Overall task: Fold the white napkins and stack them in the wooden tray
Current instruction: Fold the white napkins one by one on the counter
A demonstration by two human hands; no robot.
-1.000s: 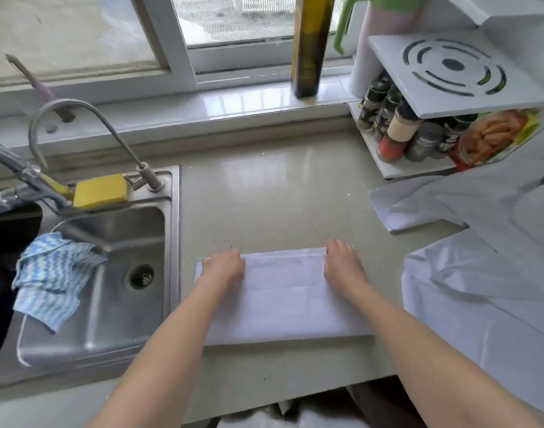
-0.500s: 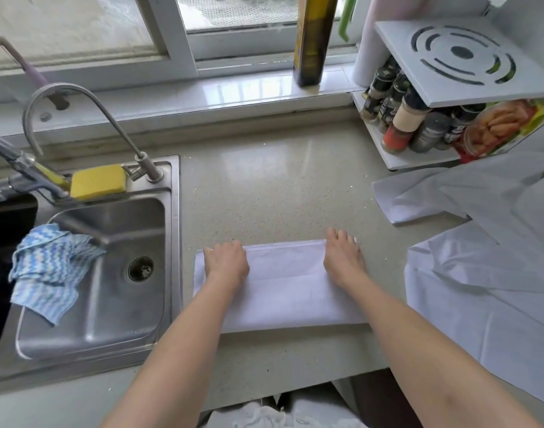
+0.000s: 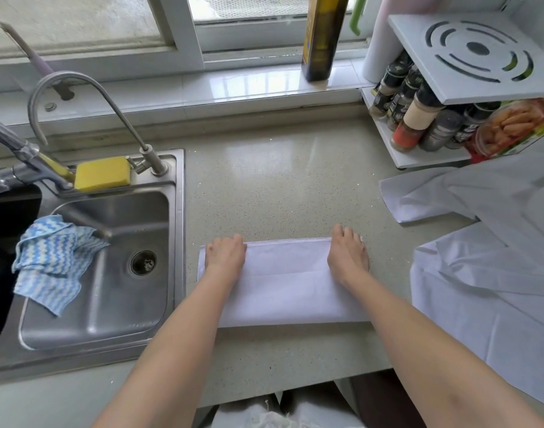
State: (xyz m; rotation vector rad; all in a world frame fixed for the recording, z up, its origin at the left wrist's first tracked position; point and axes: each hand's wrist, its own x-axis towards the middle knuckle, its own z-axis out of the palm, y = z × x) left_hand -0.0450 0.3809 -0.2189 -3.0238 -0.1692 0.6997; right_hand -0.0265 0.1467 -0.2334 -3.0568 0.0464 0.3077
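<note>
A white napkin lies folded into a wide strip on the speckled counter, just right of the sink. My left hand is at its far left corner, fingers curled over the far edge. At the far right corner my right hand presses down on the cloth with its fingers stretched out. More white napkins lie loose and unfolded in a heap at the right, one corner reaching toward the spice rack. No wooden tray is in view.
A steel sink with a blue-striped cloth, a yellow sponge and a tap is on the left. A white spice rack stands at the back right, an oil bottle on the sill.
My right hand's fingers have stretched out flat over the far right corner. Both hands stay on the napkin's far edge, and the folded strip has hardly shifted.
</note>
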